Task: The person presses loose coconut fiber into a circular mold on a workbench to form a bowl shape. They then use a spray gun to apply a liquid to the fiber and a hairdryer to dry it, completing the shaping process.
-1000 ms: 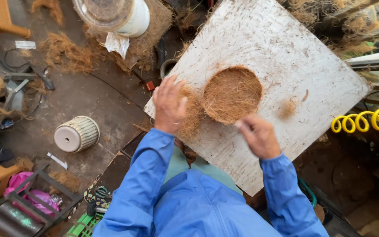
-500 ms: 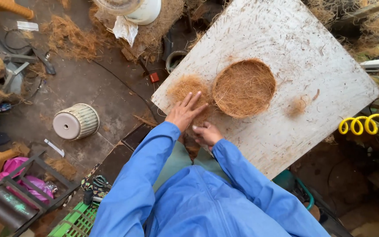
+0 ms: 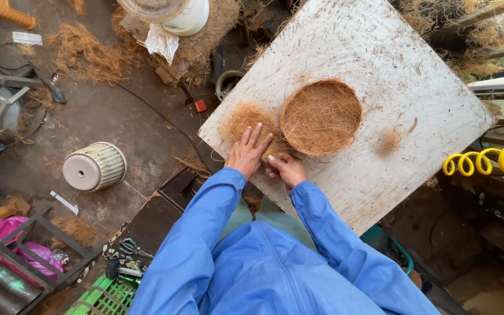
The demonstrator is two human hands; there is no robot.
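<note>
A round bowl of brown coconut fibre (image 3: 322,115) lies on a worn white board (image 3: 374,52). Left of it sits a loose heap of the same fibre (image 3: 246,116). My left hand (image 3: 249,153) lies flat with fingers spread on the near edge of that heap. My right hand (image 3: 285,167) is just beside it, fingers curled and pinching fibre at the bowl's near rim. Both arms wear blue sleeves. A small tuft of fibre (image 3: 389,140) rests to the right of the bowl.
A white ribbed pot (image 3: 94,167) lies on the dirty floor at left. More fibre piles (image 3: 85,55) and a white bucket (image 3: 176,14) are at the top. A yellow coil (image 3: 485,160) hangs at right. A green crate (image 3: 103,297) and pink bags (image 3: 12,239) are at lower left.
My right hand has come in from the right of the bowl to its near rim beside my left hand. My left hand has slid to the heap's near edge.
</note>
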